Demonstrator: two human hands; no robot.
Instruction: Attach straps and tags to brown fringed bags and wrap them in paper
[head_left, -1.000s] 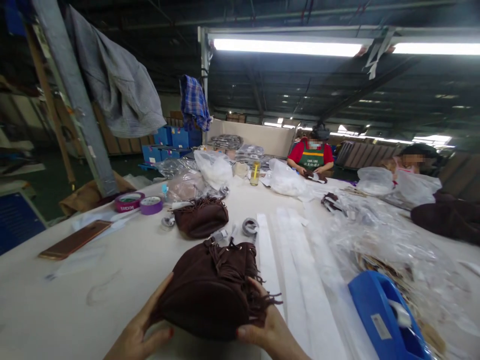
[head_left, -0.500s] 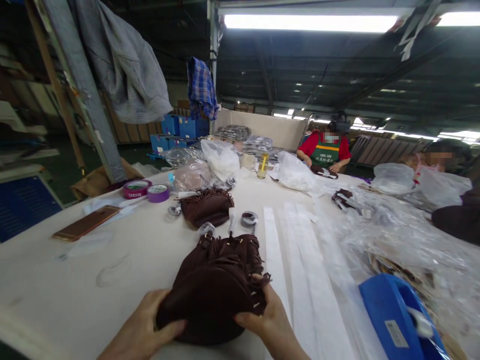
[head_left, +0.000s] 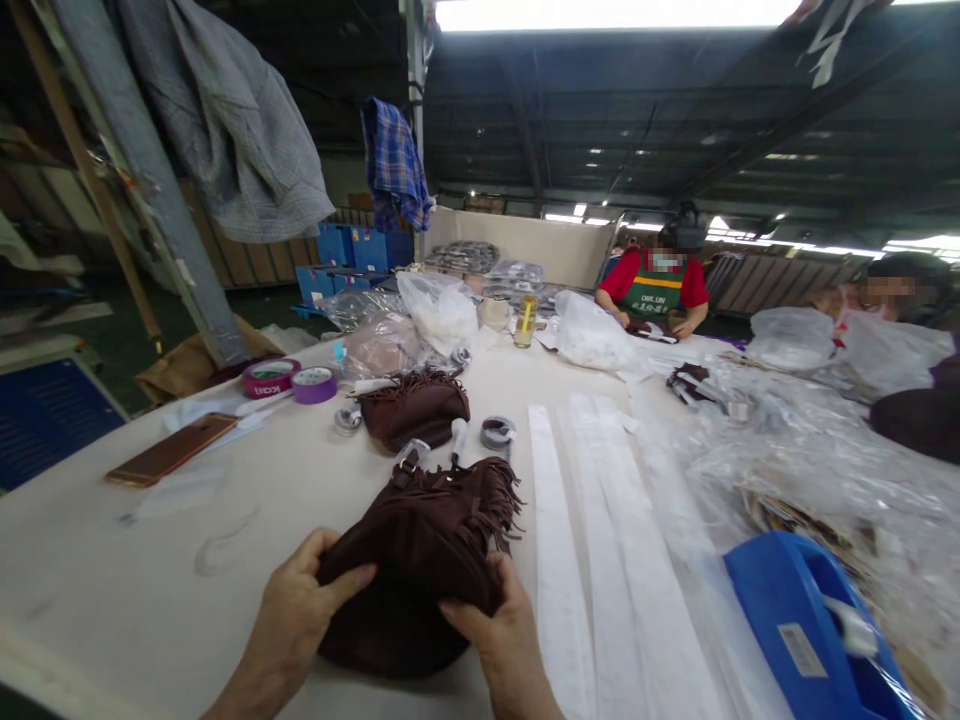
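A dark brown fringed bag [head_left: 409,570] lies tipped on the white table [head_left: 150,620], its rounded base toward me and its fringe toward the far right. My left hand [head_left: 304,600] grips the bag's left side, thumb pressed on the base and fingers behind. On the right side my right hand [head_left: 495,615] pinches the bag in the same way, its fingertips partly hidden behind the leather. Just beyond it rests a second brown fringed bag [head_left: 415,412], touched by neither hand. A rolled strap [head_left: 497,433] lies to the right of that one.
Tape rolls [head_left: 315,384] and a phone [head_left: 174,449] lie to the left. White strips [head_left: 559,560] run along the table at right, beside a blue tape dispenser [head_left: 795,620] and heaped clear plastic [head_left: 840,480]. Across the table, a co-worker [head_left: 652,290] handles a dark item.
Both hands have shifted up on the bag and closer together, with the thumbs now pressing into its base. The bag has tilted slightly, and its fringe hangs out more freely on the right.
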